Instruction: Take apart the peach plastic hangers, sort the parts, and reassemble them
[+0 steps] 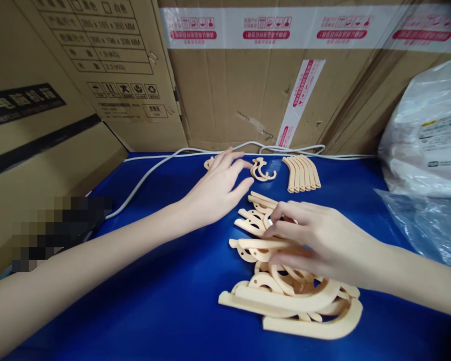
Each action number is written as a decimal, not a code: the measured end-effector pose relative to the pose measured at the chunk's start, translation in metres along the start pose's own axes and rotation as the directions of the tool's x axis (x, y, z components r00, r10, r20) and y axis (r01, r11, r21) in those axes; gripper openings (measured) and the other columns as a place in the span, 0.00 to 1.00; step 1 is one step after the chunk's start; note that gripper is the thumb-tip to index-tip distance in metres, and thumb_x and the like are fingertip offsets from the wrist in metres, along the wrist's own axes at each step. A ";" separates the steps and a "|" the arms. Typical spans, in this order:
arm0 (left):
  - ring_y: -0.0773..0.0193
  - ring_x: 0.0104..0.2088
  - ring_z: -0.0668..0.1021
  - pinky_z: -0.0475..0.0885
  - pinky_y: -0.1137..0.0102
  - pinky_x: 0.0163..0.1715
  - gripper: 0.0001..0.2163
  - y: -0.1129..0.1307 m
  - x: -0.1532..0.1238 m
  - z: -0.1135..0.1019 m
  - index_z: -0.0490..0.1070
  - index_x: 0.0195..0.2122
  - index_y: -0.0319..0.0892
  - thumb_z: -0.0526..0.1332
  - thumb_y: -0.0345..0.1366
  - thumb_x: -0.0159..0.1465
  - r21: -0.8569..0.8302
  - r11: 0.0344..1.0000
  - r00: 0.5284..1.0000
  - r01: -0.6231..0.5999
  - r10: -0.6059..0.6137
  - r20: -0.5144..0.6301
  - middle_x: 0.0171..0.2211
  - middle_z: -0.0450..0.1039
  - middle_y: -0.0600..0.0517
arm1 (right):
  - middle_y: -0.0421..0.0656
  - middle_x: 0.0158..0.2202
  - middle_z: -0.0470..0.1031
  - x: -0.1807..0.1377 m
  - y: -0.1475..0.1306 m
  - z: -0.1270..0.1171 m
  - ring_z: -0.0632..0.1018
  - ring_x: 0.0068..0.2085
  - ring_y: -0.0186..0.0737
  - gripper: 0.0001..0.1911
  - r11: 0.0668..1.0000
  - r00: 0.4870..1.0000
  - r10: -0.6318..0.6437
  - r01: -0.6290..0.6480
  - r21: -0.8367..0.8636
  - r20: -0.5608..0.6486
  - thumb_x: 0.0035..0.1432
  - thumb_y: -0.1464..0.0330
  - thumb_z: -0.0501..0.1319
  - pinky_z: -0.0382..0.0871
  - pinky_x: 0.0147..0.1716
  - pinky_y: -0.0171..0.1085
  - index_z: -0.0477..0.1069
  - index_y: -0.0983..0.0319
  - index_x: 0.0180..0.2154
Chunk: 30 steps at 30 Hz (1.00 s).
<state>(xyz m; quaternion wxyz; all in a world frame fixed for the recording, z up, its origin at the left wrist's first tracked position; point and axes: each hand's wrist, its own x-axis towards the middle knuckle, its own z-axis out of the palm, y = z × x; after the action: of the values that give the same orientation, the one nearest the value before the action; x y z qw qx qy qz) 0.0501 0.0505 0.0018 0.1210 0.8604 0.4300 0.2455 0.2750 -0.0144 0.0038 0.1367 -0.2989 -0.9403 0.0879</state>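
Observation:
My left hand (221,188) is stretched over the far part of the blue table, fingers spread. Its fingertips are beside a small cluster of hook-shaped wooden pieces (262,170). Another small wooden piece (209,163) is partly hidden behind that hand. My right hand (315,235) hovers at a loose pile of pale wooden pieces (285,301), thumb and fingers apart, with no piece clearly held. The pile mixes long curved bars and rounded pieces with holes; the hand covers part of it. To the right of the cluster, several curved wooden slats (301,173) lie side by side.
Cardboard boxes (229,95) wall off the back and left. A white cable (146,175) runs along the table's rear edge and down the left. Clear plastic wrap (428,220) and a white bag (428,130) lie at right. A pixelated dark object (60,230) is at left.

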 end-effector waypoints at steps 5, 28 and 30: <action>0.59 0.51 0.75 0.65 0.62 0.56 0.14 0.015 -0.008 -0.007 0.75 0.45 0.40 0.58 0.44 0.67 -0.435 0.877 0.976 0.205 -0.149 0.159 0.48 0.77 0.48 | 0.39 0.30 0.76 0.006 0.008 -0.003 0.74 0.30 0.33 0.10 0.948 0.973 0.229 -0.221 0.228 -0.007 0.67 0.63 0.57 0.65 0.29 0.33 0.72 0.60 0.36; 0.70 0.24 0.66 0.58 0.70 0.30 0.13 0.012 0.041 -0.041 0.64 0.29 0.41 0.53 0.37 0.71 -0.225 0.969 0.991 0.100 -0.117 -0.066 0.23 0.62 0.56 | 0.41 0.21 0.72 0.045 0.051 -0.058 0.68 0.20 0.33 0.15 0.885 0.875 0.435 -0.372 0.279 -0.211 0.66 0.68 0.50 0.59 0.22 0.35 0.67 0.61 0.28; 0.71 0.21 0.65 0.58 0.70 0.28 0.13 -0.013 0.048 -0.044 0.64 0.27 0.41 0.53 0.36 0.70 -0.273 0.918 0.958 0.286 -0.277 0.073 0.21 0.61 0.57 | 0.39 0.20 0.71 0.044 0.061 -0.065 0.66 0.18 0.31 0.13 0.762 0.786 0.574 -0.410 0.501 -0.229 0.65 0.70 0.51 0.55 0.19 0.33 0.71 0.62 0.31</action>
<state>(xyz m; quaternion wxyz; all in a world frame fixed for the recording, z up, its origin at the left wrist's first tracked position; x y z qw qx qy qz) 0.0427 0.0962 0.0492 0.2829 0.7676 0.5077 0.2700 0.2937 0.0660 0.0593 0.3440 -0.5131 -0.7400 0.2660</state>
